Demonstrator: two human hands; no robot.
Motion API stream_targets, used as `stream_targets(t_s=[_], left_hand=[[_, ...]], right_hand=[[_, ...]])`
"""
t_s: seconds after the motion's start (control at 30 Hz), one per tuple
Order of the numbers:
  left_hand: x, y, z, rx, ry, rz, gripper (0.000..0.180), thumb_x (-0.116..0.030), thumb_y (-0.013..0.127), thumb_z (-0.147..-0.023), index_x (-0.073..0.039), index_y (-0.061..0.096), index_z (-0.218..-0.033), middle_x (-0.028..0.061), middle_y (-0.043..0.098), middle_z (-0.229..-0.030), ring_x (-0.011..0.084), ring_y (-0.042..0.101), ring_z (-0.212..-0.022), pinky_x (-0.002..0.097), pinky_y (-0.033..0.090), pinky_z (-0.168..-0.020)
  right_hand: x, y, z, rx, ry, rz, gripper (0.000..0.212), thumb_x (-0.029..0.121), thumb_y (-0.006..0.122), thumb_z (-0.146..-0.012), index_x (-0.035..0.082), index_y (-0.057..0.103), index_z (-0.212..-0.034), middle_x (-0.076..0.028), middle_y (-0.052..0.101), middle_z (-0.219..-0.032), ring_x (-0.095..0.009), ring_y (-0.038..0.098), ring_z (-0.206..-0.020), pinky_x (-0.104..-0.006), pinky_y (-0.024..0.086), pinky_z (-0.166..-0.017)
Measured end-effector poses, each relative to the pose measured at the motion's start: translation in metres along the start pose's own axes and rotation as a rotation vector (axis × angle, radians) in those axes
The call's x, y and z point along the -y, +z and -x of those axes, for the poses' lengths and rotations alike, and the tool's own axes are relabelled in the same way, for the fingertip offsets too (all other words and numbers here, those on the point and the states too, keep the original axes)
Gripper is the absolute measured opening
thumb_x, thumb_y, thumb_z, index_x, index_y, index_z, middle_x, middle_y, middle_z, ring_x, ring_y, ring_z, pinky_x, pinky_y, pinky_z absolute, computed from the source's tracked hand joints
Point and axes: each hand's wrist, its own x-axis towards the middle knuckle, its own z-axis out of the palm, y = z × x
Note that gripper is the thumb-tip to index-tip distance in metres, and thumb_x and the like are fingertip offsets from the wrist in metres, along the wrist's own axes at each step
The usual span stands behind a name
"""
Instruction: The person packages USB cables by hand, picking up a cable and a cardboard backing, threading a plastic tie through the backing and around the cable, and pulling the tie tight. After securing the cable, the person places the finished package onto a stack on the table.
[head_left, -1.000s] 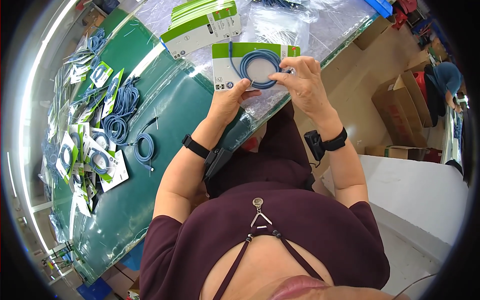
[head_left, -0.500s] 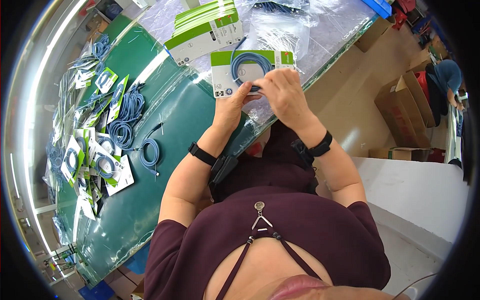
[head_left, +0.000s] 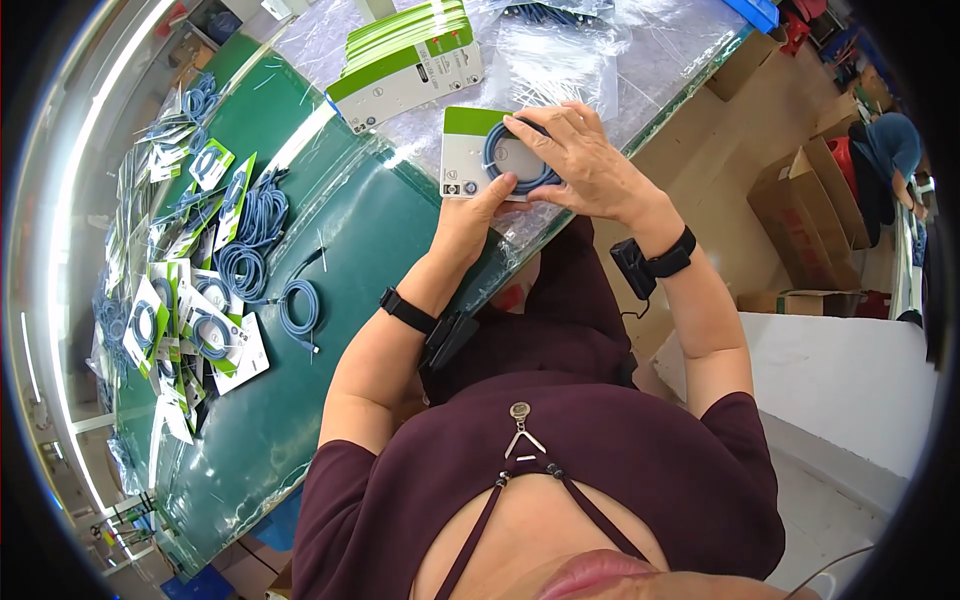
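Note:
A blue coiled cable (head_left: 493, 151) lies against a green and white packaging card (head_left: 461, 148) over the near edge of the table. My left hand (head_left: 468, 222) grips the card from below, its thumb pressed on the lower part of the coil. Curved over the coil's right side, my right hand (head_left: 590, 165) has its fingertips at the top and its thumb at the bottom. It hides the right part of card and coil. Just beyond stands a stack of similar cards (head_left: 410, 70). Right of the stack lies a clear bag of thin white ties (head_left: 560, 70).
On the green mat (head_left: 330, 370) to the left lies a pile of carded cables (head_left: 210, 330), with one loose coiled cable (head_left: 299, 308) beside it. A blue tray edge (head_left: 755, 14) is at the far right corner. Cardboard boxes (head_left: 805, 225) and another person (head_left: 890, 155) are at the right.
My right hand has gone from a pinch at the coil's lower right to a spread grasp round its right side. Card and coil have shifted slightly to the right.

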Motion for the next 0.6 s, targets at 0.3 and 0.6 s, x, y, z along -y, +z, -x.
stream_targets(t_s=[0.3, 0.6], left_hand=[[0.002, 0.000, -0.001, 0.038, 0.004, 0.034, 0.040, -0.006, 0.063, -0.089, -0.002, 0.047, -0.125, 0.0110, 0.058, -0.111, 0.0211, 0.064, -0.091, 0.0344, 0.060, -0.072], [0.005, 0.002, -0.002, -0.006, 0.029, 0.069, 0.038, -0.004, 0.060, -0.090, -0.002, 0.047, -0.125, 0.0115, 0.059, -0.113, 0.0216, 0.064, -0.094, 0.0353, 0.060, -0.074]], right_hand=[[-0.006, 0.004, 0.004, -0.053, -0.013, -0.030, 0.080, 0.028, 0.078, -0.068, 0.006, 0.043, -0.136, -0.009, 0.048, -0.123, -0.025, 0.045, -0.117, -0.0449, 0.024, -0.110], [-0.007, 0.017, 0.008, -0.078, -0.002, -0.058, 0.077, 0.032, 0.075, -0.071, 0.009, 0.043, -0.137, -0.009, 0.049, -0.124, -0.027, 0.046, -0.117, -0.0456, 0.024, -0.111]])
